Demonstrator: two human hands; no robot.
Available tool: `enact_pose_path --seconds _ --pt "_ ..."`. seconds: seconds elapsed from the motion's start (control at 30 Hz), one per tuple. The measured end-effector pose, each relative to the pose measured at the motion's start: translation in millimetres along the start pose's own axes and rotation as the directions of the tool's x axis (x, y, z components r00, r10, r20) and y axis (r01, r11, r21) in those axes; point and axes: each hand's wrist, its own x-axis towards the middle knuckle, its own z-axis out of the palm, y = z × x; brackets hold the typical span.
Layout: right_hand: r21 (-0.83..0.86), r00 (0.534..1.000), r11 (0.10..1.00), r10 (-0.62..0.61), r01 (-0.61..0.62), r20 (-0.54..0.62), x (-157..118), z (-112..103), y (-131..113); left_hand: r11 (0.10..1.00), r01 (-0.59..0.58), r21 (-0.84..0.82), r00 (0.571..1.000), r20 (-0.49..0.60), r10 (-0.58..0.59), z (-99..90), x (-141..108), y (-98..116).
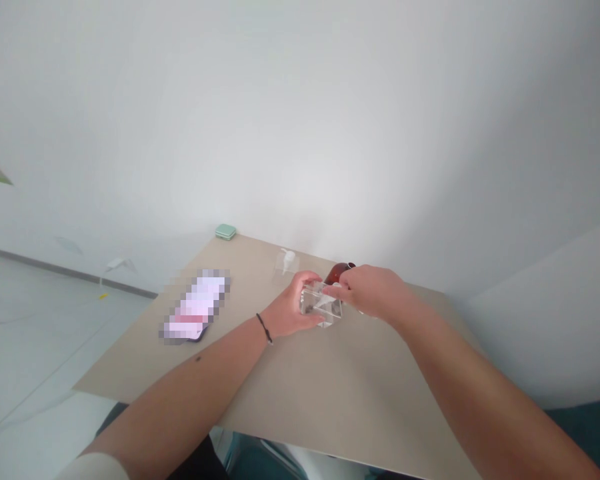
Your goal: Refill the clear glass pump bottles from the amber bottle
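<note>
Over the middle of the table, my left hand [290,310] is wrapped round a clear, square-sided container [325,308], which is tilted. A whitish shape shows through its transparent walls, too unclear to name. My right hand [373,290] is curled at the container's right side, one finger reaching across to it. A glossy dark reddish-brown object [337,272], perhaps a bottle, shows just behind my right fingers. They hide much of it, and whether they grip it is unclear.
A white pump head [289,257] with clear plastic around it is by the table's back edge. A phone [197,310] with a lit, blurred screen lies at the left of the beige table [330,393]. The small mint-green case [225,231] is at the back left corner, against the wall.
</note>
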Motion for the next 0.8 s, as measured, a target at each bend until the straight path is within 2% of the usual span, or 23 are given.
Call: enact_pose_path --seconds 0.07,0.17,0.23,0.3,0.37,0.47,0.53,0.6,0.7,0.8 --pt "0.082 0.999 0.997 -0.01 0.013 -0.039 -1 -1 4 1.0 -0.011 -0.006 1.0 -0.008 0.011 -0.2 0 -1" --pt "0.262 0.986 0.952 -0.135 0.157 -0.1 -4 -2 14 0.999 -0.042 -0.012 0.999 -0.016 0.042 0.0 1 -2" --pt "0.307 0.964 0.914 -0.255 0.265 -0.075 -5 -3 18 0.998 -0.054 -0.016 0.998 -0.018 0.053 0.5 1 -3" --pt "0.296 0.946 0.902 -0.323 0.313 -0.018 -5 -3 17 0.998 -0.053 -0.024 0.998 -0.017 0.053 1.0 1 -2" --pt "0.247 0.956 0.928 -0.292 0.278 0.018 -4 -3 13 0.999 -0.039 -0.033 0.999 -0.005 0.039 1.3 0 -1" --pt "0.127 0.992 0.985 -0.123 0.119 0.032 -2 -1 4 0.999 -0.01 -0.042 1.0 0.019 0.011 1.2 0 0" --pt "0.087 0.999 0.996 -0.035 0.033 0.022 -2 0 1 0.999 -0.003 -0.04 1.0 0.014 0.004 0.9 -1 -1" --pt "0.142 0.999 0.989 -0.036 0.035 0.005 -3 1 1 0.999 -0.01 -0.034 1.0 -0.002 0.01 0.6 -1 -2" --pt "0.25 0.993 0.961 -0.117 0.118 -0.017 -5 5 1 1.0 -0.026 -0.012 0.999 -0.02 0.026 0.5 -1 -2" --pt "0.174 0.999 0.984 -0.026 0.033 -0.042 -4 9 -2 0.999 -0.014 0.029 1.0 -0.022 0.015 0.2 -1 -1"
